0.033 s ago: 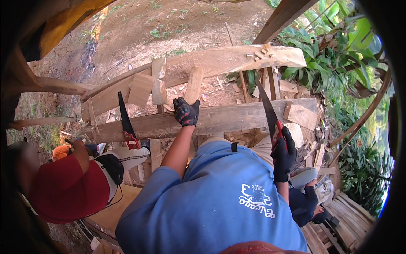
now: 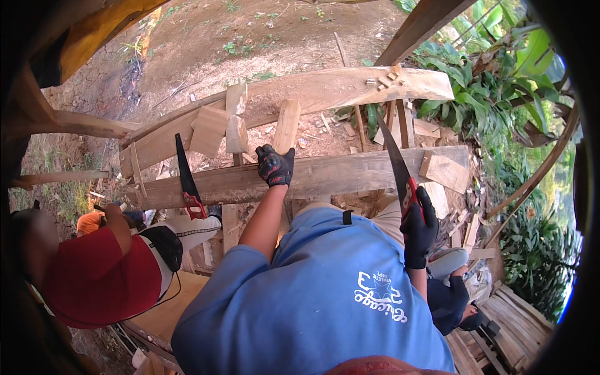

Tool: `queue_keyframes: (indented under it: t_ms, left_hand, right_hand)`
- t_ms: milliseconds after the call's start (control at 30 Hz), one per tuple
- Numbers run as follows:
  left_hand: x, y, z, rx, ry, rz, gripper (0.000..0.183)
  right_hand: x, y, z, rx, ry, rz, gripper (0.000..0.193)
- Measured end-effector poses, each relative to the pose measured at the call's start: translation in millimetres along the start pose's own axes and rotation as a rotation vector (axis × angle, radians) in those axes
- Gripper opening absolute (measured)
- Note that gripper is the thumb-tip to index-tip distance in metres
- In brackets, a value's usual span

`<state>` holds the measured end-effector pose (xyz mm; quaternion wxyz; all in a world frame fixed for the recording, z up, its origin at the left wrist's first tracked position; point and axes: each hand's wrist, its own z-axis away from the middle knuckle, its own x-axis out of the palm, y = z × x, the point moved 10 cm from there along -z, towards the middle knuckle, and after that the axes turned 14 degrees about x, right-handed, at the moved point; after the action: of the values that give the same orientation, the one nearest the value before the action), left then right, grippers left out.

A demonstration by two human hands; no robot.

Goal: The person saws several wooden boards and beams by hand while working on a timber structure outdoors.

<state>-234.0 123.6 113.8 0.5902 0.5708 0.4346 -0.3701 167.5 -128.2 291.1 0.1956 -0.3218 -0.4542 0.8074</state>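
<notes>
My left hand [image 2: 275,165], in a black glove, is closed on the near end of a short wooden block [image 2: 288,123]. That block reaches from a long plank [image 2: 350,173] toward the curved beam [image 2: 344,87] behind it. Off to the right, my gloved right hand [image 2: 420,230] is wrapped round the red handle of a handsaw [image 2: 395,156]. The blade points up and away, passing over the plank and apart from the block. A second handsaw [image 2: 186,172] with a red handle lies across the plank's left part.
Wood offcuts [image 2: 210,130] rest on the left of the beam, small blocks [image 2: 384,81] on its right. A flat board piece [image 2: 445,170] sits at the plank's right end. One person in red [image 2: 106,269] is at the left, another in dark clothes [image 2: 451,303] at the lower right.
</notes>
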Motion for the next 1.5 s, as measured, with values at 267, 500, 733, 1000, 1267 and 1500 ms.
queue_keyframes:
  t_ms: [267,500,733,1000,1267,1500]
  left_hand:
    - [22.0,-13.0,2.8,0.033,-0.075,0.112,0.068]
    - [39.3,-9.1,-1.1,0.15,-0.174,0.085,0.062]
    - [58.3,20.1,22.8,0.257,-0.122,-0.029,0.075]
    - [65.3,28.0,31.6,0.395,0.02,-0.098,0.081]
    - [74.2,40.7,42.9,0.396,-0.068,-0.212,0.09]
    - [91.9,51.9,49.8,0.545,-0.183,-0.316,0.084]
  right_hand:
    - [22.2,4.2,17.7,-0.076,-0.035,0.081,0.045]
    - [26.5,13.9,20.5,-0.21,0.037,0.243,0.043]
    - [47.2,28.7,15.1,-0.243,-0.047,0.47,0.04]
    - [50.8,44.7,8.6,0.029,-0.163,0.329,0.049]
    - [37.0,38.2,1.6,0.311,-0.245,0.343,0.051]
    - [21.2,2.7,-32.2,0.142,-0.261,0.374,0.048]
